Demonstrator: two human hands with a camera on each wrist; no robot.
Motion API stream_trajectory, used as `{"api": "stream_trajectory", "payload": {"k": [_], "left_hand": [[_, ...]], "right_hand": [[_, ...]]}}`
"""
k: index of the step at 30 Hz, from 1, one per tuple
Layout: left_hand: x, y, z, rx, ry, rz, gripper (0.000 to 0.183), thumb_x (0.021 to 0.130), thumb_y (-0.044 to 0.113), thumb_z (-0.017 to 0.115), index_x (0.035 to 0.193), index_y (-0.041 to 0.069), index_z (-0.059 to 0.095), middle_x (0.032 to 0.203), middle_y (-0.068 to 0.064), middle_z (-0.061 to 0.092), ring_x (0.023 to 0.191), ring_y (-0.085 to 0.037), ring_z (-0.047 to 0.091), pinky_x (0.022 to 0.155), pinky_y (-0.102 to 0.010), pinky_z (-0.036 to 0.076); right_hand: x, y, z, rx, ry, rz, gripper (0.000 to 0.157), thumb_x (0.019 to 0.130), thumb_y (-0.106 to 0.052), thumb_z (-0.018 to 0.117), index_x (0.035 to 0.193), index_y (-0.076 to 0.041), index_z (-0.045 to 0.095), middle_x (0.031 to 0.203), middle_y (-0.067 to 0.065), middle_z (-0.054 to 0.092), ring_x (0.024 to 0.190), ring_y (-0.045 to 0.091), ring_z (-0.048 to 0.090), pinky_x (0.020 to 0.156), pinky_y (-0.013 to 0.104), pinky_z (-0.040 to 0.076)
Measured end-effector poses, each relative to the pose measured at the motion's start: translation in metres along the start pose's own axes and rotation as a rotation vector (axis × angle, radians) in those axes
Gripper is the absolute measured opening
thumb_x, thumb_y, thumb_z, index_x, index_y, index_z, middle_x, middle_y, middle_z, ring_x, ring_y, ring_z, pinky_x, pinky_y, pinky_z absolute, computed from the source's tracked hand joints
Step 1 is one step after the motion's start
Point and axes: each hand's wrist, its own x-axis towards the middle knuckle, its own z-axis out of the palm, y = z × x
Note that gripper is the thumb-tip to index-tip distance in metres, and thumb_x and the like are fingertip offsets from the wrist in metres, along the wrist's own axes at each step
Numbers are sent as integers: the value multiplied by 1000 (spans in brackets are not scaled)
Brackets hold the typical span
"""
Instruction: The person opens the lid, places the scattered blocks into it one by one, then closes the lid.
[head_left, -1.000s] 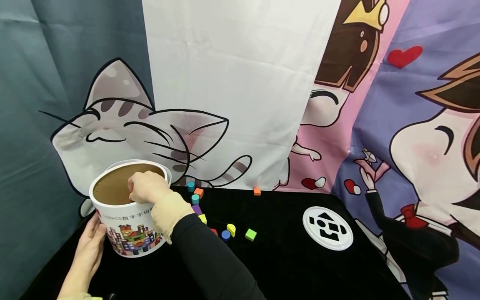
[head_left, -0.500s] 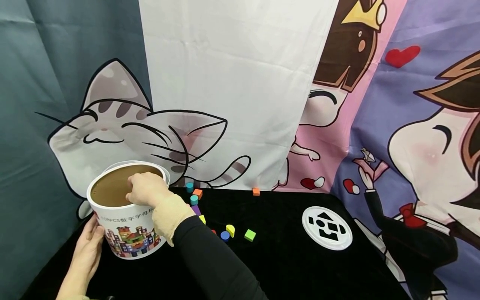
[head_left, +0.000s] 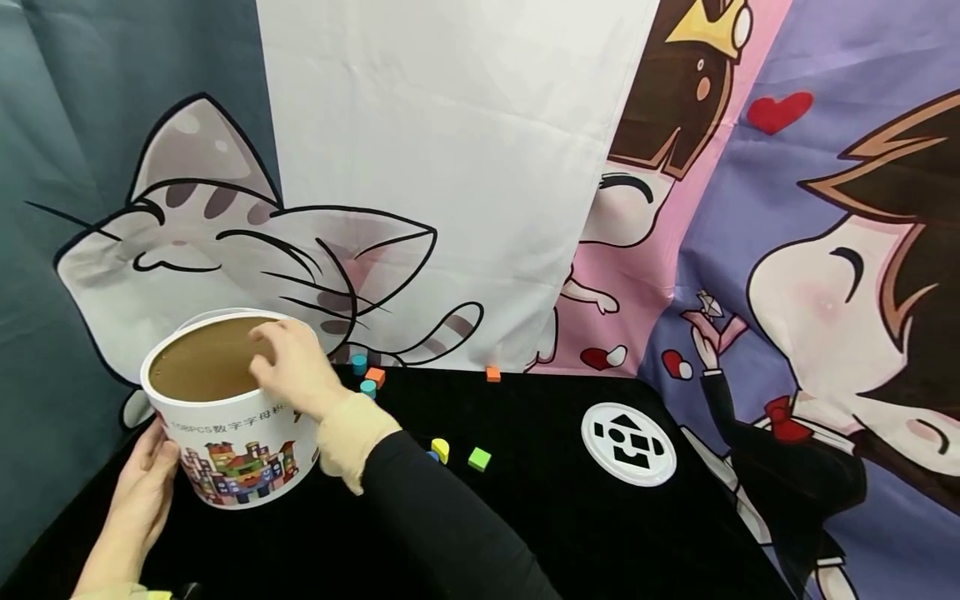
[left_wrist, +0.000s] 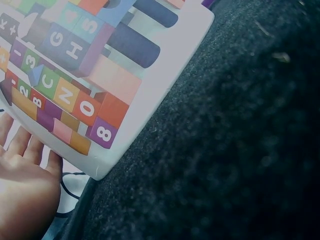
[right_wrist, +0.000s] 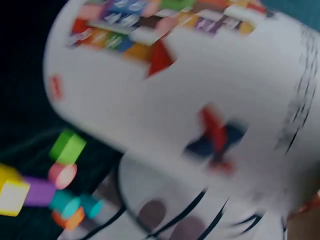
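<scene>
A white bucket [head_left: 240,454] printed with toy blocks stands at the left of the head view; its brown inside shows, but no contents are visible. My left hand [head_left: 138,492] grips its lower left side, thumb in front. The left wrist view shows that hand's fingers [left_wrist: 34,149] passing behind the bucket's edge, tips hidden. Over the right part of the rim is my right hand [head_left: 294,367], its fingers loosely bent and parted, with nothing visible between them. The right wrist view, blurred, shows the bucket's printed wall [right_wrist: 150,110] close up.
Loose blocks lie right of the bucket on black cloth: a green cube [head_left: 479,459], a yellow piece [head_left: 441,451], a teal cylinder [head_left: 360,364] and orange cubes [head_left: 492,375] among them. A white lid with shaped cutouts [head_left: 603,462] lies farther right. Printed curtains [head_left: 465,167] hang behind.
My right hand's fingers, bunched inside the bucket's opening before, have spread and risen slightly at its right rim. The head view has shifted, moving everything left. My left hand keeps its hold.
</scene>
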Motion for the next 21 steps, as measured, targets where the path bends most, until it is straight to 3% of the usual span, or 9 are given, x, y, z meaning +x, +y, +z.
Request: {"api": "stream_trajectory", "payload": {"k": [2, 5, 12, 16, 21], "left_hand": [[0, 1, 0, -2, 3, -3, 60, 104, 17, 42, 158, 16, 15, 157, 5, 21, 135, 5, 26, 111, -14, 3], [-1, 1, 0, -7, 5, -4, 60, 104, 18, 43, 158, 16, 15, 157, 5, 20, 136, 5, 24, 111, -14, 1], [-5, 4, -3, 21, 25, 0, 58, 104, 19, 45, 157, 17, 21, 155, 5, 24, 134, 5, 28, 111, -14, 6], [-6, 4, -2, 28, 32, -4, 57, 104, 19, 45, 156, 18, 23, 152, 6, 28, 132, 6, 30, 111, -15, 6], [-5, 2, 2, 56, 33, -6, 57, 105, 19, 44, 157, 18, 21, 151, 7, 29, 131, 7, 31, 111, -15, 8]], "right_hand": [[-3, 18, -2, 65, 62, 2, 31, 92, -21, 62, 123, -21, 65, 124, -5, 54, 117, 6, 46, 97, 15, 34], [-7, 54, -11, 69, 99, 18, 30, 91, -18, 63, 121, -17, 66, 124, 0, 56, 117, 11, 48, 98, 17, 36], [-32, 157, -27, -17, -43, 131, 27, 89, -10, 62, 115, -8, 67, 117, 8, 61, 108, 22, 55, 92, 30, 43], [-55, 215, -30, -37, -79, 228, 28, 84, -7, 64, 112, -5, 67, 116, 11, 64, 113, 28, 55, 96, 37, 43], [-78, 273, -34, -34, -83, 317, 29, 82, -7, 65, 110, -4, 67, 115, 15, 64, 113, 32, 55, 97, 41, 43]]}}
